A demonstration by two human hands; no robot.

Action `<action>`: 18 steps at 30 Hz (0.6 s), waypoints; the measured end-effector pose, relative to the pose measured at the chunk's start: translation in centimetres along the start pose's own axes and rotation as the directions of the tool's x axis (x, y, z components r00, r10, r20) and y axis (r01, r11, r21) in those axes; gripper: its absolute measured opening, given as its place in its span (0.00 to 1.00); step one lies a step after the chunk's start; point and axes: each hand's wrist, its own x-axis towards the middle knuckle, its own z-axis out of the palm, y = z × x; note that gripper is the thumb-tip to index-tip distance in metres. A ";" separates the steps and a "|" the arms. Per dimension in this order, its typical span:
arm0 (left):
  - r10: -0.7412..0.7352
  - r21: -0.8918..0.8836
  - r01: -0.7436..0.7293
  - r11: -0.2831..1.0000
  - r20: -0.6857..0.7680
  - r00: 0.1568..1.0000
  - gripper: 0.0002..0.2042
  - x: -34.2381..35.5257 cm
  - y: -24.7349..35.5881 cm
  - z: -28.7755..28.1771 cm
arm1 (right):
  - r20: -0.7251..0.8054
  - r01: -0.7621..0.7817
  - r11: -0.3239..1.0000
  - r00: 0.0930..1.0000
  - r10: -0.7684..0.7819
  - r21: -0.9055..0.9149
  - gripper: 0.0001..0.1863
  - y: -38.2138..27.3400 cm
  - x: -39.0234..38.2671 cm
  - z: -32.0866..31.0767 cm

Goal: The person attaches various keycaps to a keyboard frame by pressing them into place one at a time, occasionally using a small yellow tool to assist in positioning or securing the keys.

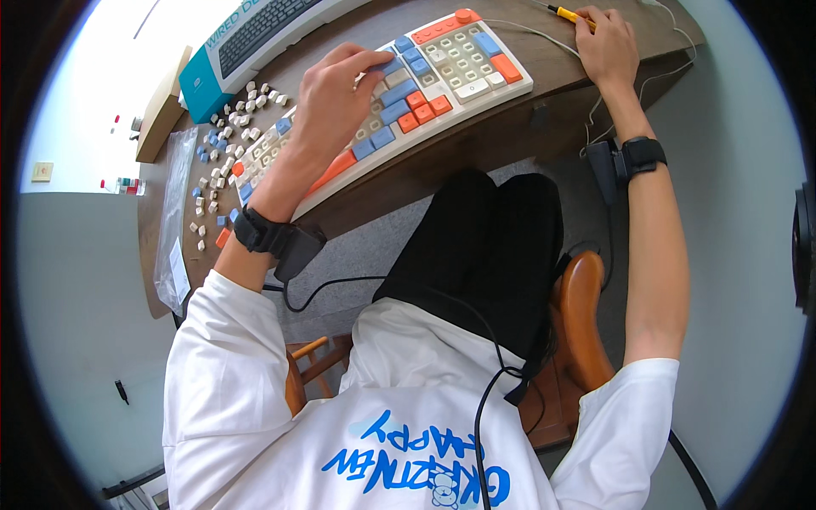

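Keyboard (395, 110) slants from lower left to upper right on the desk (544, 53), right under the left hand (327, 102), off to the right hand's (610, 49) left. Left wrist crosses it, thumb and forefinger at a blue key (389, 66); pinching, I can't tell. Well apart, the right grips a yellow-and-black tool (564, 13).

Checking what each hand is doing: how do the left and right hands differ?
Place: the left hand is over the keyboard; the right hand is off to its right.
Object: the left hand's thumb and index finger are at a blue keycap; the right hand's fingers are at a yellow-and-black tool.
Shared: both are bare, with black straps at the wrists.
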 end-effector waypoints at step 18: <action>0.011 0.080 -0.013 0.997 0.022 1.000 0.08 0.7 0.6 -0.2 | 0.001 -0.003 0.999 1.000 0.003 -0.033 0.10 0.1 0.1 0.1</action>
